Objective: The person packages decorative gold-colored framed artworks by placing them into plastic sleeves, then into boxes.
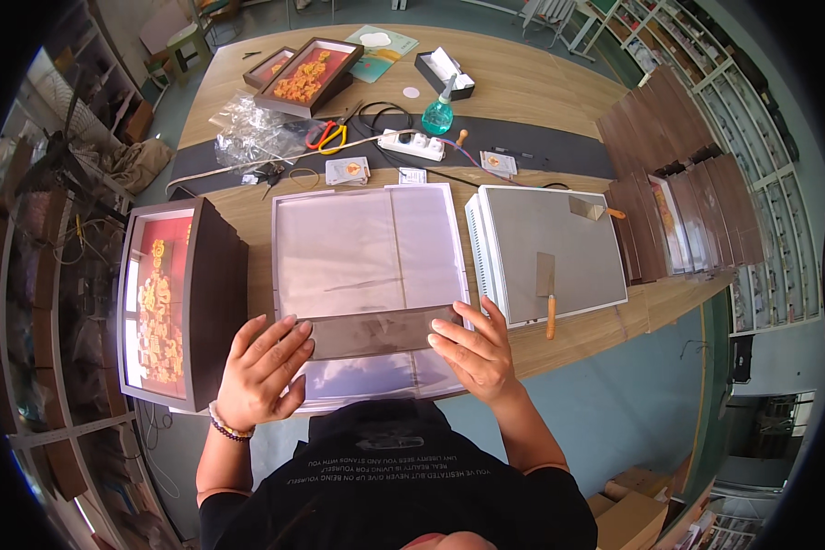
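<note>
A dark brown, glossy flat strip (385,333) lies crosswise over a shiny, see-through panel (339,243) with a pale rim, close in front of my body. My left hand (270,367) is at the strip's left end, fingers stretched and slightly spread, fingertips at its edge. Over the opposite end rests my right hand (475,353), its fingers apart and partly covering the strip. The underside of the strip is hidden. Left of the panel stands a deep dark-brown display frame (220,293) with gold decoration on red.
At right, a white-edged grey box (522,257) carries two wooden-handled scrapers (551,316). Beyond it stand stacked brown panels (651,115). Farther back are a power strip (411,144), scissors (325,137), a green bottle (437,115), crumpled clear plastic (252,133) and another decorated frame (310,78).
</note>
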`<state>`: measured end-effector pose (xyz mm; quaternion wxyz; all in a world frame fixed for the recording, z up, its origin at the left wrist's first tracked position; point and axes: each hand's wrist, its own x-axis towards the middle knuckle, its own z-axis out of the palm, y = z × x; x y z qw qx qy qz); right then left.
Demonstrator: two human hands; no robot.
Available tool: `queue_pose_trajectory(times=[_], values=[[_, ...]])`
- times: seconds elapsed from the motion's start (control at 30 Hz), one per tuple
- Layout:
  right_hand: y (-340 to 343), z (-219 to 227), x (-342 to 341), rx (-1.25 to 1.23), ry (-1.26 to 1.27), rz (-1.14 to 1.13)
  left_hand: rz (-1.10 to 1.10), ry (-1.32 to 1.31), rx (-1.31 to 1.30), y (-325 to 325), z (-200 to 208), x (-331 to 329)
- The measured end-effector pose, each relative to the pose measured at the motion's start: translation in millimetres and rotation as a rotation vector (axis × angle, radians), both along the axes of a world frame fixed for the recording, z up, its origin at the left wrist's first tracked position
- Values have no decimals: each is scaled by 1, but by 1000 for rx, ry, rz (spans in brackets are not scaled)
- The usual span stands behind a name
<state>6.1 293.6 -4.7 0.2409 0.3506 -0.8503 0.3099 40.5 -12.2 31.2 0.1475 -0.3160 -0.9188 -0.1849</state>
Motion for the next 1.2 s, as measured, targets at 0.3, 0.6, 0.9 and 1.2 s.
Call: queue_pose_trajectory(times=[0.3,0.6,0.9,1.2], values=[[7,-7,-1,49,111,-6,63,210,36,13,-25,1],[133,-33,-31,145,-160,-865,137,170,139,13,-32,6],[172,-119,-32,462,-868,-1063,83,101,314,8,-43,3],[73,14,14,-429,-601,-670,29,99,452,10,-57,-4]])
